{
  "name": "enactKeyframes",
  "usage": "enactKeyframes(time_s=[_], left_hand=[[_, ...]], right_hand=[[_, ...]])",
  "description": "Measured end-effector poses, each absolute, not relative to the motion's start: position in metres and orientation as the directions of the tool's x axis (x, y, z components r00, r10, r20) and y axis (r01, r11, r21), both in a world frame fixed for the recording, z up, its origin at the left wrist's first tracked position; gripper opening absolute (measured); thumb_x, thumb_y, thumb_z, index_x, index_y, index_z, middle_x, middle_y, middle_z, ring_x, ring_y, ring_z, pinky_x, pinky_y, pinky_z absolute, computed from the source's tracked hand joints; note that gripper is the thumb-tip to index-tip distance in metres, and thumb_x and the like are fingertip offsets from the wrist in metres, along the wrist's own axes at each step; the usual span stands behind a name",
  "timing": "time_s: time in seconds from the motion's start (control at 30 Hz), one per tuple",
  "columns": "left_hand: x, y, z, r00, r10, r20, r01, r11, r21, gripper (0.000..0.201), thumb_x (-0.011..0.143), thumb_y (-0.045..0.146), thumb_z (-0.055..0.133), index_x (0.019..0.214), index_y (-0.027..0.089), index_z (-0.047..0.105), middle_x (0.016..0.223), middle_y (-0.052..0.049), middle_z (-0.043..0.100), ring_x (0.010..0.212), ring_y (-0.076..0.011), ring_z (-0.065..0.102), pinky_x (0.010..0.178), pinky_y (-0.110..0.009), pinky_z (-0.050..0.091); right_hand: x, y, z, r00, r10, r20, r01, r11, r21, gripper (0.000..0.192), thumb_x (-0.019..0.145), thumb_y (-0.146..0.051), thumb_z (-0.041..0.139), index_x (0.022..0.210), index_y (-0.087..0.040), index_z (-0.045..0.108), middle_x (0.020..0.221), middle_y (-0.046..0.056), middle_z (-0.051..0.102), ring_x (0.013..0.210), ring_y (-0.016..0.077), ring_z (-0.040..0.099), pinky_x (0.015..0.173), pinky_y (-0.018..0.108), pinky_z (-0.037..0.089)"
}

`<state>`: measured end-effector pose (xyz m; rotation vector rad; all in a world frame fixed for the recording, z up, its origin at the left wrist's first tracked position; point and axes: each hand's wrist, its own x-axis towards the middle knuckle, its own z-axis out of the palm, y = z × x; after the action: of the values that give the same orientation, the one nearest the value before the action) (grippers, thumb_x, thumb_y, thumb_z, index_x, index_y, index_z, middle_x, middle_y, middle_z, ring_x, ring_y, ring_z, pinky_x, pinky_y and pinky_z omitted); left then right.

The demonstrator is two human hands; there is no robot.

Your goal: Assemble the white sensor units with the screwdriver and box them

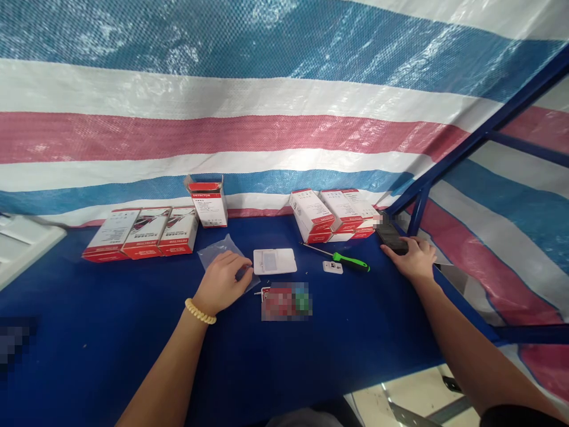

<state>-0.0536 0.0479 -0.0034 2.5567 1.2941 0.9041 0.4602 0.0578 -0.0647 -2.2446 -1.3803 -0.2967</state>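
My left hand (225,279) rests on the table with loosely curled fingers, a gap showing between thumb and forefinger. Under and beside it lies a clear plastic bag (208,254). Just right of its fingertips is a flat white plastic casing (287,261) with a pale rectangular panel. At the table's right end, my right hand (413,258) grips a dark, flat, phone-like object (391,236), partly covered by the fingers. Between the hands lie a green-handled screwdriver (353,261) and a small white plate with openings (332,267). A blurred red and green item (287,302) lies nearer me.
Red and white detector boxes (144,232) stand in a row at the back left, with an opened box (211,204) beside them. More boxes (313,216) are grouped at the back right. A blue metal frame (462,148) borders the right side; a striped sheet (267,136) hangs behind.
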Motion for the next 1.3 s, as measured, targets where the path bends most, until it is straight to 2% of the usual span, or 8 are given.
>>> enactKeyframes(time_s=[0.17, 0.47, 0.73, 0.9, 1.13, 1.3], left_hand=[[-0.055, 0.049, -0.005, 0.444, 0.773, 0.453, 0.689, -0.618, 0.378, 0.011, 0.088, 0.022, 0.054, 0.087, 0.018, 0.064, 0.079, -0.003, 0.069, 0.074, -0.0172, 0.06, 0.081, -0.037, 0.048], [-0.057, 0.05, -0.005, 0.444, 0.765, 0.467, 0.689, -0.624, 0.368, 0.012, 0.088, 0.022, 0.054, 0.087, 0.018, 0.065, 0.076, -0.003, 0.068, 0.073, -0.0169, 0.06, 0.084, -0.038, 0.049], [-0.057, 0.05, -0.004, 0.431, 0.773, 0.465, 0.695, -0.613, 0.375, 0.01, 0.087, 0.021, 0.054, 0.087, 0.018, 0.064, 0.076, -0.002, 0.068, 0.073, -0.017, 0.061, 0.084, -0.037, 0.049], [-0.057, 0.05, -0.003, 0.441, 0.77, 0.462, 0.694, -0.618, 0.369, 0.011, 0.088, 0.022, 0.054, 0.088, 0.017, 0.065, 0.079, -0.003, 0.069, 0.075, -0.0174, 0.062, 0.084, -0.037, 0.049], [-0.058, 0.05, -0.003, 0.445, 0.763, 0.47, 0.694, -0.625, 0.358, 0.011, 0.088, 0.022, 0.055, 0.087, 0.017, 0.065, 0.077, -0.002, 0.068, 0.073, -0.0172, 0.061, 0.085, -0.038, 0.049], [-0.058, 0.05, -0.002, 0.444, 0.761, 0.473, 0.693, -0.626, 0.358, 0.011, 0.088, 0.021, 0.054, 0.087, 0.017, 0.065, 0.078, -0.002, 0.069, 0.073, -0.0169, 0.061, 0.083, -0.036, 0.049]], right_hand=[[0.457, 0.058, -0.06, 0.552, 0.754, 0.357, 0.83, -0.455, -0.322, 0.07, 0.062, -0.071, 0.062, 0.107, -0.018, 0.062, 0.127, 0.017, 0.051, 0.124, 0.0438, 0.038, 0.099, 0.063, 0.032], [0.457, 0.06, -0.058, 0.58, 0.756, 0.303, 0.807, -0.482, -0.341, 0.07, 0.062, -0.07, 0.063, 0.107, -0.017, 0.063, 0.131, 0.019, 0.05, 0.125, 0.044, 0.038, 0.1, 0.063, 0.031], [0.455, 0.057, -0.057, 0.565, 0.751, 0.342, 0.818, -0.455, -0.351, 0.073, 0.061, -0.07, 0.064, 0.111, -0.016, 0.061, 0.132, 0.019, 0.05, 0.126, 0.0439, 0.037, 0.101, 0.062, 0.031], [0.451, 0.057, -0.052, 0.607, 0.735, 0.301, 0.789, -0.512, -0.34, 0.078, 0.06, -0.072, 0.064, 0.114, -0.015, 0.06, 0.133, 0.021, 0.049, 0.127, 0.046, 0.036, 0.101, 0.064, 0.028], [0.449, 0.058, -0.049, 0.635, 0.731, 0.25, 0.766, -0.551, -0.331, 0.077, 0.061, -0.072, 0.062, 0.115, -0.016, 0.061, 0.136, 0.02, 0.048, 0.129, 0.0443, 0.035, 0.103, 0.062, 0.028], [0.45, 0.059, -0.051, 0.635, 0.724, 0.27, 0.767, -0.549, -0.331, 0.082, 0.06, -0.072, 0.063, 0.119, -0.015, 0.059, 0.135, 0.02, 0.048, 0.127, 0.0438, 0.036, 0.103, 0.061, 0.028]])
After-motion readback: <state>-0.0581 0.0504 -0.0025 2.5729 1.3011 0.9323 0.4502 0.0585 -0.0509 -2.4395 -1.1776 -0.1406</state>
